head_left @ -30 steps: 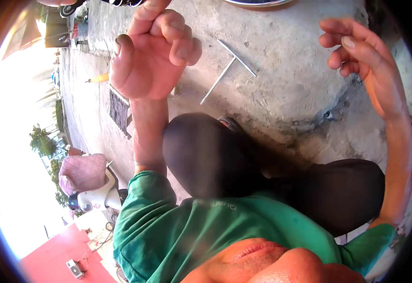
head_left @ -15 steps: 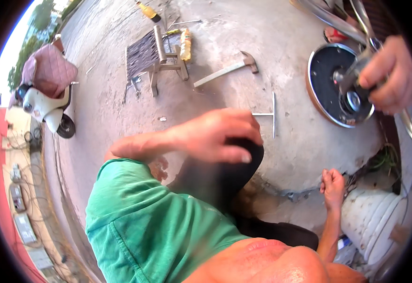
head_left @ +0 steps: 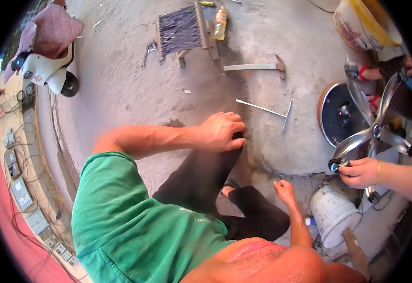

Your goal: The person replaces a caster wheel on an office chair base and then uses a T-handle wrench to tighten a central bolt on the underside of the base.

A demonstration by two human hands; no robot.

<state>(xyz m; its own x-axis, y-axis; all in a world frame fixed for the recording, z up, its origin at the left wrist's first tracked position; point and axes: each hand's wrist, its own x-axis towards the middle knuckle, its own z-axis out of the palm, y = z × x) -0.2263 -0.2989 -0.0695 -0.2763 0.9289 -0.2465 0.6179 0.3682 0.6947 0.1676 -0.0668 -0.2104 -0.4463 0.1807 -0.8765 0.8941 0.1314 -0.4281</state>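
Observation:
My left hand (head_left: 221, 132) rests over my dark-trousered knee, thumb apart from the loosely bent fingers, with nothing held. My right hand (head_left: 285, 190) is closed in a loose fist above the broken concrete edge; nothing shows sticking out of it. Near my left hand lies a T-shaped metal wrench (head_left: 262, 108), with a claw hammer (head_left: 258, 67) beyond it. At the right, a co-worker's hand (head_left: 360, 173) grips a caster end of a shiny star-shaped chair base (head_left: 376, 130). That base partly covers a round black chair seat (head_left: 334, 112) with a metal rim.
A stained white bucket (head_left: 332, 207) stands right of my right hand, a wooden stick (head_left: 355, 247) beside it. A woven stool (head_left: 180, 32) and a bottle of yellow liquid (head_left: 220, 24) are farther off. A yellow-rimmed pail (head_left: 352, 26) stands far right; a scooter (head_left: 52, 75) is at left.
The view has shifted. The co-worker's hand has left the seat's underside; the chair base now shows over the seat, held by one caster end. My left hand stays on my knee, my right stays closed.

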